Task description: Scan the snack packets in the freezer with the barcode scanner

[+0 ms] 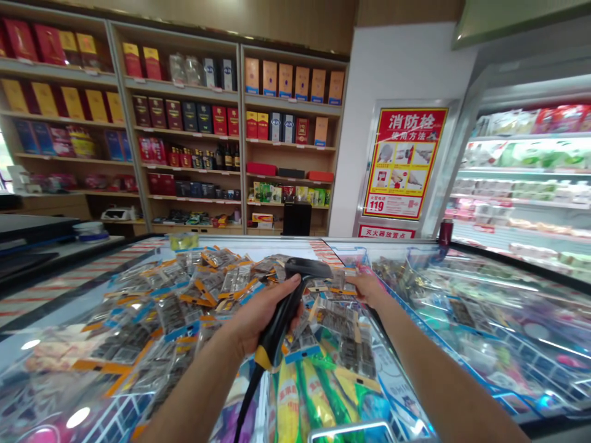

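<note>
My left hand (270, 311) is wrapped round the handle of a black barcode scanner (307, 268) with a yellow end, its cord hanging down toward me. The scanner's head points right, toward my right hand (368, 289). Between the fingertips of my right hand is the edge of a small clear packet (336, 287) with an orange strip; the scanner partly hides it. Beneath both hands lie many similar dark-filled packets (173, 312) with orange or blue strips, heaped over the freezer. Below the scanner are yellow and green wrapped ice pops (314, 394) in a basket.
A sliding glass freezer lid (462, 307) covers blue wire baskets on the right. Behind the freezer stand shelves (242, 111) of boxed goods, a red fire-hydrant poster (405, 163) and a lit chiller (530, 184). A dark cup (446, 232) stands at the freezer's back edge.
</note>
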The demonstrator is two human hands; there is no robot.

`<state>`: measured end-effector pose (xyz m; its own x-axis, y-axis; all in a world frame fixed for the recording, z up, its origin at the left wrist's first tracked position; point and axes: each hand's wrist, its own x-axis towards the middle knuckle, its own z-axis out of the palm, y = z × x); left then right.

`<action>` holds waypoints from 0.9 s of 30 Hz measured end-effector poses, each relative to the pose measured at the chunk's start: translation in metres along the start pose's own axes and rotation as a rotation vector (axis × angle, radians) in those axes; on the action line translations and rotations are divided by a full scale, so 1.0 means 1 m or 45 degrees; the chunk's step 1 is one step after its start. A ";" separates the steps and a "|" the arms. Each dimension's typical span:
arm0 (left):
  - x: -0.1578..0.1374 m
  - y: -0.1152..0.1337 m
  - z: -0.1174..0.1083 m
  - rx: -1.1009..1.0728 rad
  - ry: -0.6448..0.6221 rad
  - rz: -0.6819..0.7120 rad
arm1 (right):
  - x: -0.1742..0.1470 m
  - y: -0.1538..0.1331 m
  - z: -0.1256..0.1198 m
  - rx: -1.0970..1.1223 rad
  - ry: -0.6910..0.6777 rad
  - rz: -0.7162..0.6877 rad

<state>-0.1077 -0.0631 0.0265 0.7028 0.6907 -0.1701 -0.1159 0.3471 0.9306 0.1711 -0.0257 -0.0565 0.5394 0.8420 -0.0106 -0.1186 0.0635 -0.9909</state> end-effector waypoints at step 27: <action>0.001 -0.025 0.023 0.111 -0.095 -0.104 | -0.046 -0.041 -0.021 0.556 -0.021 -0.166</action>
<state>-0.0884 -0.0858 0.0107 0.7582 0.6119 -0.2252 0.0035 0.3416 0.9398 0.1681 -0.0785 -0.0177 0.5603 0.8201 0.1159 -0.3933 0.3866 -0.8342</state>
